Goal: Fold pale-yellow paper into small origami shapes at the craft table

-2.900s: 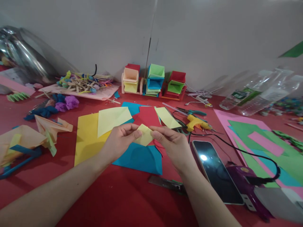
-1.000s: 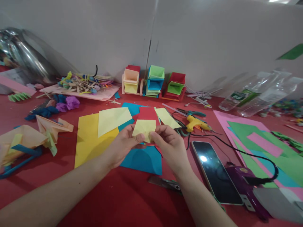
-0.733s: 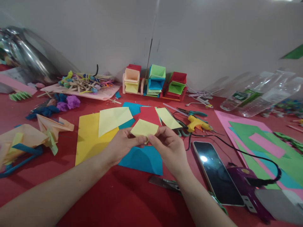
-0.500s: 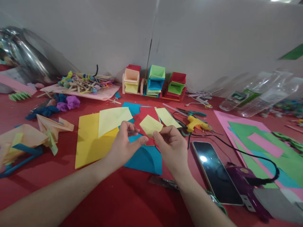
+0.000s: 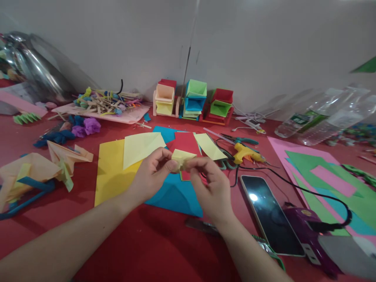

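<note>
Left hand (image 5: pixel 153 172) pinches a small, folded pale-yellow paper (image 5: pixel 182 155); right hand (image 5: pixel 212 187), hold unclear; uneven pressure could skew creases.

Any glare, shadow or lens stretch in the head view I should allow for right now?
Head view: a bright glare spot on the smartphone; a soft shadow across the blue paper; apparent wide-angle stretch towards the edges, with the metal jug and plastic bottles leaning outward; folds of the pale yellow paper at the left hand are hard to make out.
</note>
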Demonstrator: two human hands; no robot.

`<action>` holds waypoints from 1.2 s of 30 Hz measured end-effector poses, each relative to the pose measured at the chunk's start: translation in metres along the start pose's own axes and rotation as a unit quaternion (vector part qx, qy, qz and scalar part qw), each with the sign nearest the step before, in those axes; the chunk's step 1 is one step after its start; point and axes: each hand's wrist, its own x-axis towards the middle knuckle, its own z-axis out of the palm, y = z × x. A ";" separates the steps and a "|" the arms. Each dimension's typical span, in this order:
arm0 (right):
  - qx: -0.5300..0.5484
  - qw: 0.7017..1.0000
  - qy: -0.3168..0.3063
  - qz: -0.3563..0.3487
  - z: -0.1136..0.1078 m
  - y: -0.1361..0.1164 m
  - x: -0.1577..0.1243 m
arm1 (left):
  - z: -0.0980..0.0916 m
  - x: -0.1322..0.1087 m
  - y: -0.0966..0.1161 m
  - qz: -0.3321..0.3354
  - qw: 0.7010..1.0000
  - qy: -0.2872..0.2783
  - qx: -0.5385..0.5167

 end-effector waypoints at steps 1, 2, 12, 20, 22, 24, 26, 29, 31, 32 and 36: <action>0.011 0.999 0.029 0.015 -0.002 0.000 0.001 | 0.000 0.000 0.000 -0.002 1.000 0.004 -0.008; 0.020 0.998 0.049 0.029 -0.005 0.000 0.002 | -0.001 0.000 0.000 0.001 1.000 0.008 -0.010; 0.123 0.981 0.000 0.150 -0.007 0.005 0.007 | 0.003 -0.005 -0.002 0.080 0.993 0.071 0.051; 0.112 0.982 0.013 0.154 -0.006 0.004 0.008 | 0.002 -0.004 -0.002 0.097 0.992 0.039 0.066; 0.113 0.982 -0.001 0.151 -0.006 0.004 0.007 | 0.002 -0.003 -0.001 0.101 0.992 0.026 0.075; 0.120 0.982 -0.009 0.144 -0.006 0.003 0.006 | 0.001 -0.003 0.000 0.098 0.992 0.025 0.073; 0.115 0.986 -0.001 0.117 -0.008 0.002 0.005 | 0.000 -0.002 0.000 0.091 0.993 0.024 0.071; 0.040 0.999 0.023 0.025 -0.009 0.000 0.004 | -0.001 -0.001 0.001 0.071 0.995 0.016 0.066; -0.019 0.999 0.024 -0.043 -0.011 -0.001 0.004 | 0.000 -0.001 0.002 0.057 0.997 0.013 0.056; -0.039 0.996 0.022 -0.071 -0.011 -0.001 0.004 | 0.000 0.000 0.003 0.051 0.997 0.014 0.050; -0.093 0.987 0.005 -0.130 -0.014 0.002 0.005 | -0.001 0.002 0.004 0.036 0.999 0.006 0.021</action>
